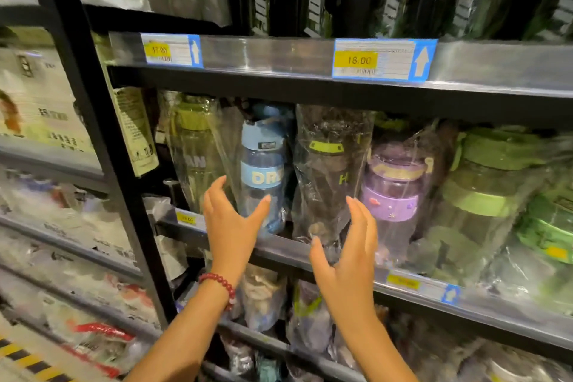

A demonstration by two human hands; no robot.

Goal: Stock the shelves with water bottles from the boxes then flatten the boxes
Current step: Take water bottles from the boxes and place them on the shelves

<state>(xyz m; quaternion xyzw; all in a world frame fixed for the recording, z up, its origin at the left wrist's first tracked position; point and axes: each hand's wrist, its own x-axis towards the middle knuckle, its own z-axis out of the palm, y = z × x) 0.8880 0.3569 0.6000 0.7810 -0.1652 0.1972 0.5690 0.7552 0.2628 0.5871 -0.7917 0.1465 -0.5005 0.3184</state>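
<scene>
While both hands are raised at the shelf (313, 253), left hand (231, 226) released beside blue bottle (263, 177), right hand (347, 257) released before dark bottle (331, 177).

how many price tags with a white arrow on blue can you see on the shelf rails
3. One at the left of the upper rail, marked 17.00; one further right on that rail, marked 18.00; one on the lower rail, right of the hands. Others may lie outside the view.

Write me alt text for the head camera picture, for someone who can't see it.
Two open hands, left hand and right hand, reach toward plastic-wrapped water bottles on a store shelf, either side of a blue bottle and a dark bottle. A purple bottle stands to their right.
</scene>
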